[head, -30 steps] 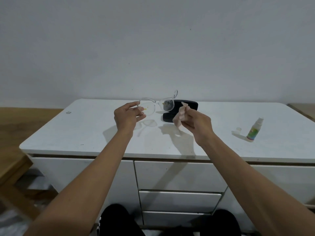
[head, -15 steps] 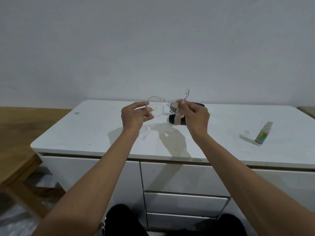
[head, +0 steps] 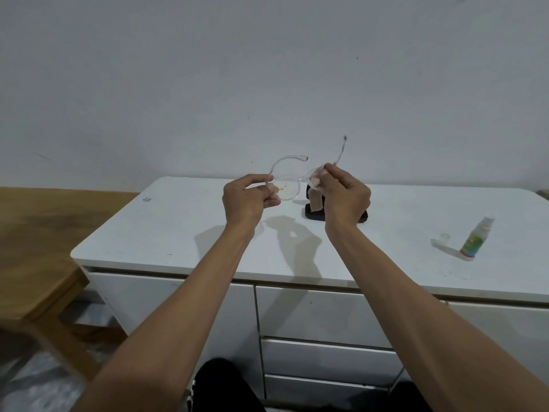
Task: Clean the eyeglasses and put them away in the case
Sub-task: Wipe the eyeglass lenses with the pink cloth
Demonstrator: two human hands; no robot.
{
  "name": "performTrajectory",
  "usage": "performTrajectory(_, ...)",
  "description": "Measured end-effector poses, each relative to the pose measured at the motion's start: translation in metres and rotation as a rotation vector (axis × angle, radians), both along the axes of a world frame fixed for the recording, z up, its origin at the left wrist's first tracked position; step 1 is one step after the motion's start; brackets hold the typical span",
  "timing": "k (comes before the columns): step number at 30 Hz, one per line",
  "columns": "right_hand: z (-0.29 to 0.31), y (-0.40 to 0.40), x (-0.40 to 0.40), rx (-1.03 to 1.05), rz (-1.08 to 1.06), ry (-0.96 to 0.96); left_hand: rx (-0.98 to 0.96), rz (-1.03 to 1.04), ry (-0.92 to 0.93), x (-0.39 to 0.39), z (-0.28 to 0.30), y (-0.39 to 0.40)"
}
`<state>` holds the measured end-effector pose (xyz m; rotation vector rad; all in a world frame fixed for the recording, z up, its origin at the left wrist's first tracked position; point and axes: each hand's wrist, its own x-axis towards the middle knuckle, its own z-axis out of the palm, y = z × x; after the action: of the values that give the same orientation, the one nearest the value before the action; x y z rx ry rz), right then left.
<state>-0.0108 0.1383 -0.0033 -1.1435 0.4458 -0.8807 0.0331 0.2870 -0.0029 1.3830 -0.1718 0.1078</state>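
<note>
Clear-framed eyeglasses (head: 286,190) are held in the air above the white cabinet top (head: 184,227), temples unfolded and pointing away from me. My left hand (head: 248,199) pinches the left lens edge, where small orange specks show. My right hand (head: 344,194) presses a pale pink cloth (head: 315,191) around the right lens; part of the cloth hangs down. The black case (head: 315,214) lies on the top behind my right hand, mostly hidden by it.
A small spray bottle (head: 476,239) with a green label stands at the right of the top, its clear cap (head: 444,237) beside it. Drawers fill the cabinet front below. A wooden table (head: 35,239) stands to the left. My knees show at the bottom.
My right hand brought the cloth from beside the glasses onto the right lens. Both hands and the glasses have risen slightly, and my head has moved closer.
</note>
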Motion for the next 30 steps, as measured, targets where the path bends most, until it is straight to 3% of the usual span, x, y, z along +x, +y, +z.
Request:
performTrajectory(5,-0.001,0.004,0.012,0.032,0.062,-0.019,-0.014,0.045,-0.018,0.000,0.002,-0.003)
performTrajectory(11,-0.007,-0.004,0.006,-0.336,0.164,0.182,-0.092,0.101,0.065,0.004,-0.008,0.006)
performTrajectory(16,-0.015,-0.015,-0.012,-0.408,0.257,0.214,-0.051,0.105,0.076,0.004,-0.012,0.016)
performTrajectory(20,-0.015,-0.009,-0.017,-0.393,0.092,0.133,0.017,0.072,0.021,-0.001,-0.005,0.014)
performTrajectory(23,-0.009,-0.002,-0.012,-0.267,0.005,0.075,0.051,0.076,-0.007,-0.003,0.003,0.011)
performTrajectory(27,0.003,0.007,0.002,-0.057,0.073,-0.030,0.064,0.076,-0.032,-0.007,0.009,0.005)
performTrajectory(30,0.004,0.009,0.010,-0.060,0.075,-0.027,0.042,0.097,-0.037,-0.008,0.011,0.000)
